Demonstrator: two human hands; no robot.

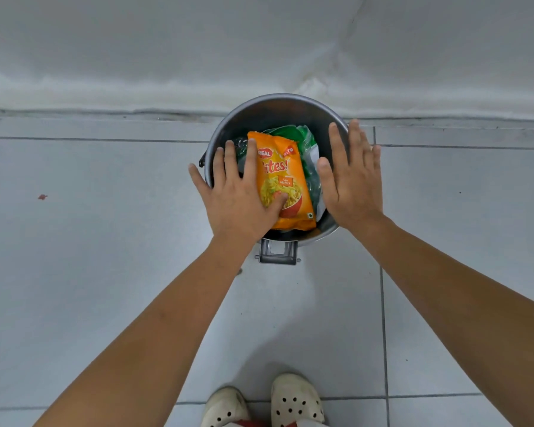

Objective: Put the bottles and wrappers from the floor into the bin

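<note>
Both hands reach flat and open over a round metal bin (225,124) standing on the tiled floor (105,241) against a white wall (167,41) — neither is closed on anything. The left hand (238,198) lies palm-down on the near-left part of an orange snack wrapper (282,180), fingers spread, thumb across the printed front, apparently pressing it down. The right hand (350,183) hovers beside it with fingers together and straight, over the bin's right rim; whether it touches the rim or the contents cannot be told.

The orange snack wrapper sits on top of the load inside the bin, its long axis running away from the person, tilted slightly so the far end leans left. It lies between the two hands, directly under the left and just beside the right, so the left is the nearer one for any further push. Beneath it, green wrappers (302,140) and crumpled clear plastic (240,149) fill the bin close to the rim.

A foot pedal (278,252) juts from the bin's near side, toward the person's white perforated shoes (295,399). No bottles or wrappers show on the visible floor — only a small red spot (42,197) to the left — suggesting the clearing is at or near its end
</note>
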